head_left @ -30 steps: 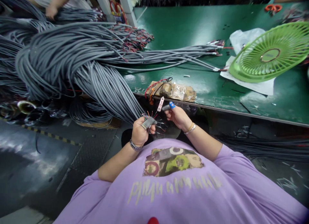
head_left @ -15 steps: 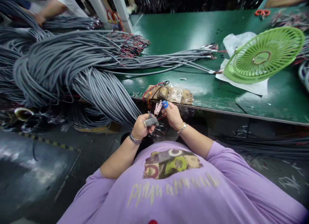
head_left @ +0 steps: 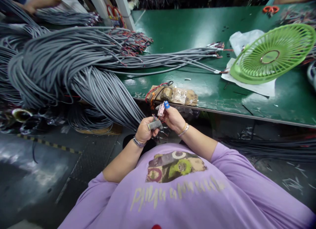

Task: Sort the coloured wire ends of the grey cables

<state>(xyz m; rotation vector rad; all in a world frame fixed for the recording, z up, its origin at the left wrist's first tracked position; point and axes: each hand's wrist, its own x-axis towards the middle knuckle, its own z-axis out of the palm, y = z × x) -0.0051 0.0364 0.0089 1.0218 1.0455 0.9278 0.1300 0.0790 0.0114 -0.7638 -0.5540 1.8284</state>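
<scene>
My left hand (head_left: 145, 129) is closed around the wire end of a grey cable, its thumb wrapped in grey tape. Thin coloured wires (head_left: 155, 117) stick up past that thumb, and more loose wire ends hang beneath the fingers. My right hand (head_left: 174, 118), blue tape on its thumb, pinches a small pale pink two-armed tool (head_left: 161, 109) just above the wires. Whether the tool's arms grip a wire is too small to tell. Behind both hands, a brown taped block (head_left: 181, 95) with red and black leads sits at the table edge.
Thick grey cable bundles (head_left: 56, 58) cover the left side of the green table (head_left: 172, 28). A green fan (head_left: 274, 54) lies on white paper at right. Orange-handled scissors (head_left: 271, 10) are farther back. Another person's arm (head_left: 44, 1) reaches over cables at upper left.
The pink tool has turned in my right hand, its two arms now looking closer together. My right hand has shifted slightly left. My left hand keeps its hold; the camera view has shifted slightly.
</scene>
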